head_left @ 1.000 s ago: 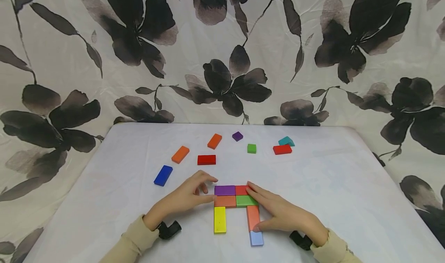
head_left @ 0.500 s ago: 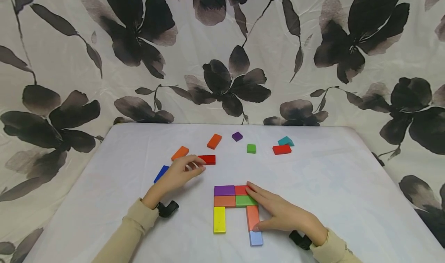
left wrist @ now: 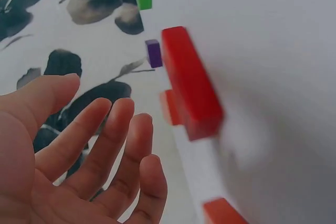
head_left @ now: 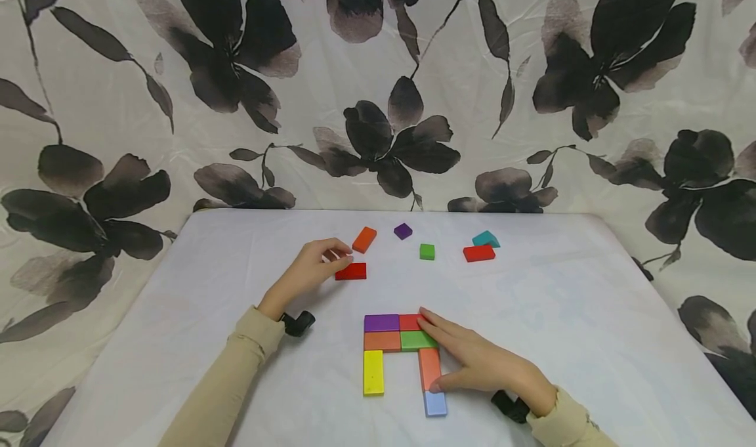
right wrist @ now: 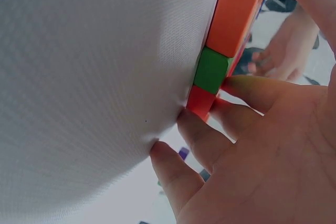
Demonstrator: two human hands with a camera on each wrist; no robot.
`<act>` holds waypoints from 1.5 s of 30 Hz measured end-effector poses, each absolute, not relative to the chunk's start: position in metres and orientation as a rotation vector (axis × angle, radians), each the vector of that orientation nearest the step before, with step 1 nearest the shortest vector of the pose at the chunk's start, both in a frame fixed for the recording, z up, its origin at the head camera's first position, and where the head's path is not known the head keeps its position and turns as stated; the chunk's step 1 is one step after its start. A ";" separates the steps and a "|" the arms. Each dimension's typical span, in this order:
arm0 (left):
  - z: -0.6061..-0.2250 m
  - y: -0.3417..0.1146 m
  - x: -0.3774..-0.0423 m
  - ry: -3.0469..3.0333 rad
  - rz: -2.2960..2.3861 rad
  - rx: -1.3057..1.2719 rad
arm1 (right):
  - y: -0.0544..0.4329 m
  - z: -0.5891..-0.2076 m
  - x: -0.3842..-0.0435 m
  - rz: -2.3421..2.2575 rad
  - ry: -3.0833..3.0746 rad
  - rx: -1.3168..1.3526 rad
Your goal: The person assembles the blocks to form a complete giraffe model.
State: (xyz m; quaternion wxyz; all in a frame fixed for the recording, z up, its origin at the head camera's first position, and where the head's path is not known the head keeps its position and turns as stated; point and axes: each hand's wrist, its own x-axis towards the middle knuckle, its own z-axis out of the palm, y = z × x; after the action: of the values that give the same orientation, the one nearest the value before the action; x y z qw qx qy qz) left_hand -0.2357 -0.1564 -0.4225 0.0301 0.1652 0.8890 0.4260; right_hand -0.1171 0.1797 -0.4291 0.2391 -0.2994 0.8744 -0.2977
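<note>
My left hand (head_left: 315,263) hovers just left of a red block (head_left: 351,271), fingers loosely bent. In the left wrist view its palm shows nothing held, and the red block (left wrist: 191,85) stands apart from the fingers. My right hand (head_left: 487,361) rests along the right side of a flat arrangement of blocks. Its fingertips touch the red block (head_left: 409,322) and green block (head_left: 416,341) there, while the thumb lies by the joint of an orange block (head_left: 429,367) and a light blue block (head_left: 435,404). Purple (head_left: 381,323), orange (head_left: 382,342) and yellow (head_left: 373,373) blocks form the left part.
Toward the back of the white table (head_left: 561,289) lie an orange block (head_left: 364,239), a purple block (head_left: 403,231), a green cube (head_left: 427,252), a teal block (head_left: 486,239) and another red block (head_left: 479,254). A patterned cloth (head_left: 378,73) hangs behind.
My left hand has left the arrangement's left edge and moved up and back to the loose blocks. It now covers the left orange block and the blue block. My right hand stays put.
</note>
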 end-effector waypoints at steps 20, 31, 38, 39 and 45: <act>-0.401 -0.048 -0.309 2.805 0.803 0.800 | 0.180 -0.430 -0.118 -0.814 2.383 -0.826; -0.416 0.005 -0.301 2.732 0.602 0.880 | 0.181 -0.431 -0.120 -0.820 2.389 -0.876; -0.430 0.003 -0.299 2.752 0.531 0.937 | 0.180 -0.431 -0.120 -0.821 2.392 -0.884; -0.431 0.001 -0.299 2.756 0.531 0.942 | 0.180 -0.431 -0.119 -0.821 2.392 -0.883; -0.436 -0.014 -0.298 2.762 0.597 0.944 | 0.180 -0.431 -0.119 -0.814 2.392 -0.870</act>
State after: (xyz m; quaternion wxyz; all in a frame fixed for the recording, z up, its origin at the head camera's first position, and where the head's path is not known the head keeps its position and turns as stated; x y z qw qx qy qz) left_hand -0.2977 -0.0145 -0.4357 0.0808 0.3158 0.9240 0.1996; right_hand -0.1192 0.1802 -0.4307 0.2326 -0.3165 0.8706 -0.2963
